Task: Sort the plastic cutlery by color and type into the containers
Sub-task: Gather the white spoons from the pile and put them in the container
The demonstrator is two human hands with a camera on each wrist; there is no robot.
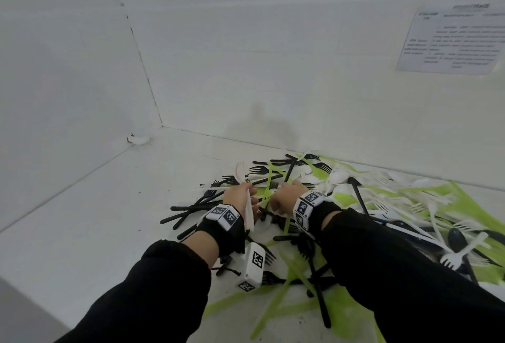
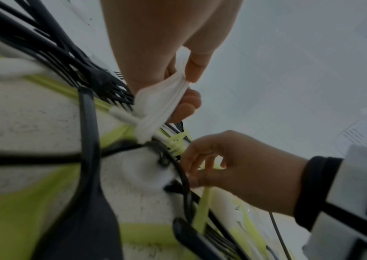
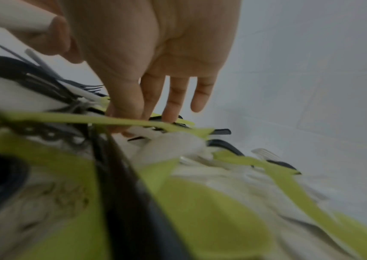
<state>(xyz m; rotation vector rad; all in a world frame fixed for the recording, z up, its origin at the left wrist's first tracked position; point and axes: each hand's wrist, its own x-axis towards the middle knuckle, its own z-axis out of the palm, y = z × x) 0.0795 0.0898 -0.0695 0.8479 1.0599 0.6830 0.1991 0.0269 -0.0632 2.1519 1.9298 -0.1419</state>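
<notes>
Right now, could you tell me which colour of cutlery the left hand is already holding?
The left hand grips white cutlery, a bunch of white handles pinched under its thumb. The black and green pieces lie in the pile, none of them in that hand.

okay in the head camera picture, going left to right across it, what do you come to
Small white clip on the left wall → loose black cutlery handles → left hand gripping white cutlery → right hand at a green piece → white spoons → printed sheet on the right wall.
</notes>
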